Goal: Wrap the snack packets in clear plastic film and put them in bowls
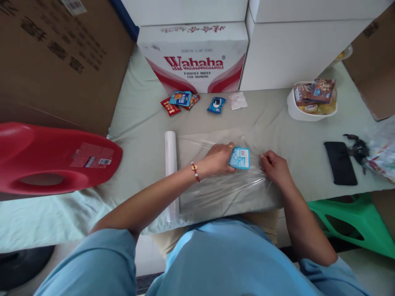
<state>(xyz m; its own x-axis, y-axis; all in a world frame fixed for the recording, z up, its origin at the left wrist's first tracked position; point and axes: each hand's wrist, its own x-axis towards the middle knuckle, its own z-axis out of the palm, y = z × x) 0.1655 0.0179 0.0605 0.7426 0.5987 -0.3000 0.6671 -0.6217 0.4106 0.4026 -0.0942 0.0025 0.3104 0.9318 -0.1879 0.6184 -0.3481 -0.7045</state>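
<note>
My left hand (218, 158) is closed on a small light-blue snack packet (240, 158) and holds it down on a clear plastic bag sheet (216, 185) spread on the table. My right hand (274, 166) pinches the right edge of that plastic just beside the packet. The sheet unrolls from a white roll of plastic bags (171, 172) lying to the left of my left wrist. Further back on the table lie red and blue snack packets (180, 102), a blue cookie packet (216, 105) and a small clear packet (238, 100).
A white bowl of snack packets (311, 111) stands back right. A black phone (340, 163) and keys (356, 147) lie at the right. A Wahaha carton (193, 57), white boxes and brown cartons (58, 61) line the back. A red plastic object (52, 158) is left, a green stool (358, 222) right.
</note>
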